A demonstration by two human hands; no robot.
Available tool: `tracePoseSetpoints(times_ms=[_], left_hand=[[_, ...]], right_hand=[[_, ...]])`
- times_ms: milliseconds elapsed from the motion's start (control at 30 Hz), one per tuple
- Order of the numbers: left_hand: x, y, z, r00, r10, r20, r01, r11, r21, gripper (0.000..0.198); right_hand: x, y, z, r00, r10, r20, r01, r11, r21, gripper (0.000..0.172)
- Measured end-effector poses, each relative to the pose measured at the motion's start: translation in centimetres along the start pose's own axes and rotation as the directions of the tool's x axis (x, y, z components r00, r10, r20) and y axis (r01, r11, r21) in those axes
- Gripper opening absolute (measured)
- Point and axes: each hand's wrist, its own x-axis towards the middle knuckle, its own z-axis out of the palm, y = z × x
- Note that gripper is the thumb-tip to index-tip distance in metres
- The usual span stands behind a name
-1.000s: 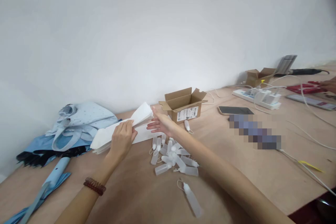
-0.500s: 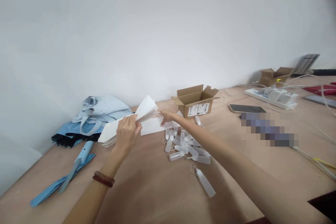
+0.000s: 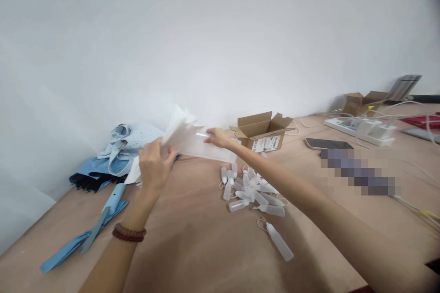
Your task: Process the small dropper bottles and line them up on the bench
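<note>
My left hand (image 3: 154,162) is closed around a bundle of thin white sheets (image 3: 178,121), which fans out above its fingers. A translucent, film-like sheet (image 3: 192,145) spreads from the bundle toward my right hand (image 3: 220,138), whose fingers and thumb pinch its upper edge. Whether it is paper or plastic I cannot tell. Below my right forearm lies a loose pile of small translucent plastic bottles (image 3: 252,188) with looped cords. One such bottle (image 3: 281,242) lies apart, nearer to me. The forearm hides part of the pile.
An open cardboard box (image 3: 263,135) stands by the wall behind the bottles. At left lie a light blue cloth bag (image 3: 134,139) and a blue folded umbrella (image 3: 115,199). To the right are a phone (image 3: 329,144), a power strip (image 3: 360,130) with cables and another carton (image 3: 364,103).
Both hands have risen a little, and the left has shifted left with the bundle. The sheet in my right hand has lifted off the table and now stretches between the hands.
</note>
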Motion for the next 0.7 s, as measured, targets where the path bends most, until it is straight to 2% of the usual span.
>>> tracePoseSetpoints(times_ms=[133, 233, 333, 433, 600, 700], left_hand=[[2.2, -1.0, -1.8, 0.995, -0.017, -0.098, 0.020, 1.000, 0.021, 0.033], [2.7, -0.6, -1.9, 0.996, 0.047, -0.076, -0.044, 0.999, 0.032, 0.033], [2.1, 0.4, -0.8, 0.992, 0.125, 0.020, -0.126, 0.992, 0.030, 0.032], [1.1, 1.5, 1.1, 0.983, 0.146, 0.115, -0.152, 0.987, 0.044, 0.029], [0.3, 4.4, 4.1, 0.941, 0.185, 0.284, -0.213, 0.974, 0.071, 0.027], [0.5, 6.5, 5.4, 0.897, 0.233, 0.375, -0.273, 0.960, 0.057, 0.025]], right_hand=[[-0.9, -1.8, -0.1, 0.978, 0.123, -0.169, -0.095, 0.981, 0.167, 0.019], [-2.6, -1.1, 1.1, 0.942, 0.284, -0.180, -0.224, 0.929, 0.295, 0.021], [-4.8, 0.8, 2.8, 0.894, 0.438, -0.091, -0.378, 0.848, 0.372, 0.020], [-6.2, 2.3, 3.7, 0.850, 0.526, 0.027, -0.485, 0.762, 0.428, 0.026], [-5.9, 3.0, 2.8, 0.789, 0.556, 0.260, -0.607, 0.641, 0.470, 0.023], [-5.9, 2.6, 1.8, 0.764, 0.551, 0.335, -0.641, 0.596, 0.483, 0.017]])
